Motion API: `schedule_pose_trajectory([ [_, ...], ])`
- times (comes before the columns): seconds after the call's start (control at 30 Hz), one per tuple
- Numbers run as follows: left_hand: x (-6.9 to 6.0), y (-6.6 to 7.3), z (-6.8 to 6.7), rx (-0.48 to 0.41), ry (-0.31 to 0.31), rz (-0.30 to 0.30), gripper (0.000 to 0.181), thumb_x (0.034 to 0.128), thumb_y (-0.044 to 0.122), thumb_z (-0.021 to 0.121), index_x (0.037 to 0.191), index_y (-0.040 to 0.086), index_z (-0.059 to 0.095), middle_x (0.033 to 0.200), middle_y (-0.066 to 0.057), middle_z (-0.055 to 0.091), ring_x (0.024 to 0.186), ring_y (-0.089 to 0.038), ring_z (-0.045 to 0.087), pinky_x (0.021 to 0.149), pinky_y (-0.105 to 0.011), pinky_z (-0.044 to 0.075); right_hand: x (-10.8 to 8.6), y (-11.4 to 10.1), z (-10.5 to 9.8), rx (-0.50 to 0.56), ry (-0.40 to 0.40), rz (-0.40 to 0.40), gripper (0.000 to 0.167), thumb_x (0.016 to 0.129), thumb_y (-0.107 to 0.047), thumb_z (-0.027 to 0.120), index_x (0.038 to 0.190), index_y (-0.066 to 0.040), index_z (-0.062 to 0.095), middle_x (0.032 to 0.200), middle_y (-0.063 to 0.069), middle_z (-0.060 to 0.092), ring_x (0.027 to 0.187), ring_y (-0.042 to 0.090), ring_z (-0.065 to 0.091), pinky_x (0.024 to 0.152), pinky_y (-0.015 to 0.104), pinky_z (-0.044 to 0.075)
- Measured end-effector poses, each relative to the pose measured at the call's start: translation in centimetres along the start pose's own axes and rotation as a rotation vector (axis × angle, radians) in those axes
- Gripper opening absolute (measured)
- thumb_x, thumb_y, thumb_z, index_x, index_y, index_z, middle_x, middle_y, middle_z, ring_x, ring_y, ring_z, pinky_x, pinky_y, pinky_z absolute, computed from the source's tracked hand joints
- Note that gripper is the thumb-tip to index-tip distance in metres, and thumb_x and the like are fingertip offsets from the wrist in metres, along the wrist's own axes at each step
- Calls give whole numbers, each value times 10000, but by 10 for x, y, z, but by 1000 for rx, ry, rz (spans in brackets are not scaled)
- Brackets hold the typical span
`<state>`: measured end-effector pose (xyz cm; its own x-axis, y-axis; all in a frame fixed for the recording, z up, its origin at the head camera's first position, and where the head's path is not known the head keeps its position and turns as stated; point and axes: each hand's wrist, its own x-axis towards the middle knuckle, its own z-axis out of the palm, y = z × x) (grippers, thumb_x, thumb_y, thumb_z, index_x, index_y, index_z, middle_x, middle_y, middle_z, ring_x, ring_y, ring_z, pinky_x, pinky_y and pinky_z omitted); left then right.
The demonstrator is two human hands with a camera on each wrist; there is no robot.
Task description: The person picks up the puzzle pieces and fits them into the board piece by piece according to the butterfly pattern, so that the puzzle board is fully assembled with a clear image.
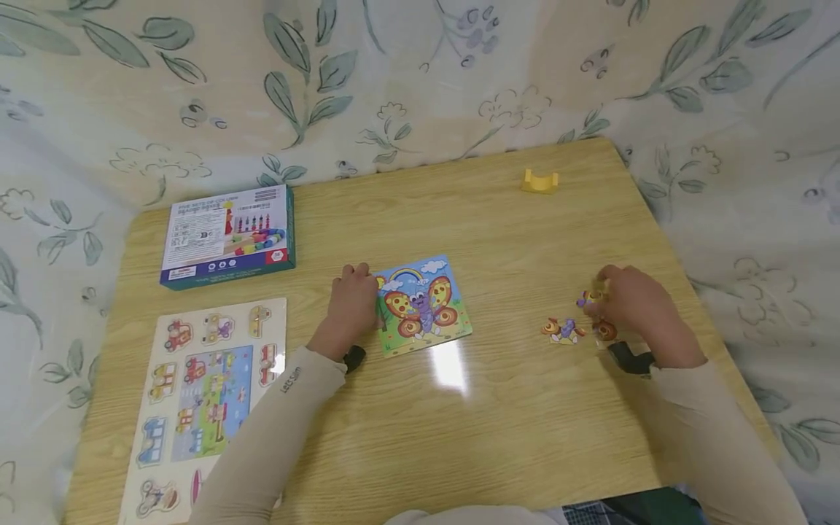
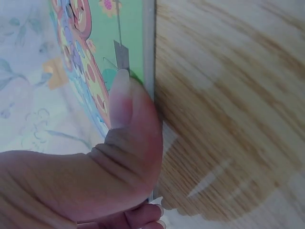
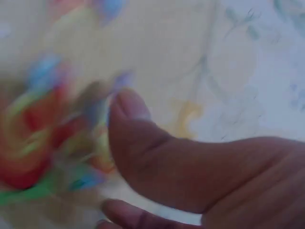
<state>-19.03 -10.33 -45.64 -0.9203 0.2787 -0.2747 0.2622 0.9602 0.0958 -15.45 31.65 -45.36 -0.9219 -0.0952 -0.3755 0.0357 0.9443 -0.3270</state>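
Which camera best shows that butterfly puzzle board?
The head view: the butterfly puzzle board shows almost whole from above, with the left hand at one edge. The left wrist view shows just part of it, steeply slanted and partly hidden by that hand. In the blurred right wrist view I can't make it out.

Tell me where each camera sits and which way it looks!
Head: on the person's head, facing forward, down at the table; left hand, right hand, arms show.
Left wrist: on that wrist, facing the butterfly puzzle; thumb and fingertips show.
Right wrist: on that wrist, facing blurred puzzle pieces; thumb and fingers show.
Head and left wrist share the butterfly puzzle.
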Motion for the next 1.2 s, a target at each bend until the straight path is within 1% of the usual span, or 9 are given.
schedule_pose_trajectory([
  [0.1, 0, -1, 0, -8, -4, -6, 541, 607, 312, 918, 985, -6, 699, 1091, -138, 553, 1057, -344, 477, 888, -514, 471, -2, 19, 5, 15, -3, 29, 613, 811, -297, 746, 1181, 129, 507, 1076, 350, 565, 941, 463, 553, 765, 550, 447],
  [0.2, 1, -2, 1, -16, 5, -8, 557, 601, 313, 920, 995, -12, 696, 1095, -141, 552, 1057, -345, 477, 890, -516, 470, -1, 22, 9, 63, 60, 27, 586, 816, -284, 742, 1148, 135, 502, 1075, 334, 565, 943, 464, 545, 786, 561, 430],
  [0.33, 2, -3, 5, -20, 18, -8, 553, 592, 320, 924, 978, -6, 699, 1091, -136, 551, 1050, -341, 481, 881, -507, 476, 5, 11, 9, 120, 137, 6, 386, 864, -253, 705, 1041, 45, 534, 936, 218, 596, 803, 342, 547, 673, 429, 420],
  [0.43, 2, -4, 7, -27, 11, -9, 547, 600, 320, 919, 983, -2, 699, 1097, -133, 550, 1054, -339, 482, 878, -498, 478, 13, -8, 6, 170, 186, -23, 243, 904, -234, 663, 935, -18, 557, 851, 146, 592, 749, 277, 523, 632, 350, 381],
  [0.53, 2, -3, 7, -29, 9, -11, 541, 611, 316, 913, 994, 0, 699, 1100, -131, 553, 1059, -339, 484, 879, -496, 479, 24, -35, 4, 238, 197, -94, 198, 927, -221, 635, 898, -36, 572, 834, 125, 594, 743, 254, 518, 635, 339, 388],
  [0.7, 2, -3, 7, -20, 20, 0, 530, 619, 325, 908, 985, 3, 700, 1099, -135, 555, 1044, -340, 491, 862, -498, 484, 46, -85, 7, 309, 146, -231, 124, 943, -145, 602, 902, -28, 597, 845, 114, 602, 765, 241, 530, 675, 350, 418],
  [0.93, 2, -3, 6, -16, 13, -8, 533, 617, 339, 907, 983, 9, 703, 1081, -124, 553, 1024, -326, 488, 866, -485, 482, 71, -145, 31, 449, -3, -313, 86, 913, -122, 617, 859, -57, 597, 794, 71, 621, 713, 202, 544, 632, 308, 429],
  [1.03, 3, -3, 6, -12, 14, -14, 549, 610, 350, 904, 993, 13, 703, 1086, -121, 552, 1038, -327, 486, 877, -487, 478, 77, -161, 45, 437, -43, -328, 101, 906, -136, 633, 845, -63, 603, 760, 59, 618, 683, 185, 541, 614, 295, 427],
  [1.2, 1, -3, 5, -5, -7, -28, 575, 603, 366, 896, 1020, 17, 710, 1122, -123, 555, 1081, -335, 484, 899, -493, 472, 78, -173, 61, 323, 11, -316, 133, 929, -181, 629, 951, -52, 602, 774, 54, 657, 664, 163, 553, 612, 283, 423],
])
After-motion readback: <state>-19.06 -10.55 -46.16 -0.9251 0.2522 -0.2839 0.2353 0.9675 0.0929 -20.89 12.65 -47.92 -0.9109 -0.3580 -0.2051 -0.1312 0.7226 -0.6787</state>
